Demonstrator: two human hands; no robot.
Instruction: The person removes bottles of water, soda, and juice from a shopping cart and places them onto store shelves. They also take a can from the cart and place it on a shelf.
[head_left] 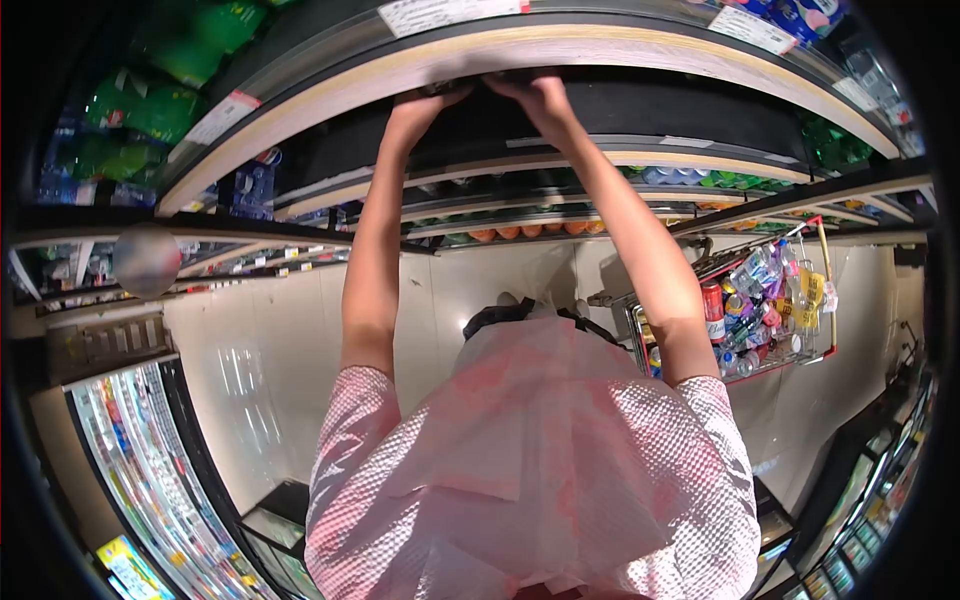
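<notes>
Both my arms reach forward, into the gap beneath a store shelf with a pale wood front edge (620, 50). My left hand (420, 112) is under that edge, with part of its thumb side showing. A short distance to the right, my right hand (543, 98) extends under the same edge, its thumb pointing inward. The other fingers of both hands are hidden by the shelf and shadow, so whether they hold anything cannot be made out. Below my hands lies a dark shelf deck (670, 115).
Green bottles (150, 105) stand on the upper left shelf. A shopping cart (830, 290) full of mixed bottles and cans is at my right. Lower shelves (560, 158) hold more drinks. Magazine-like packed goods (150, 450) fill a rack at lower left.
</notes>
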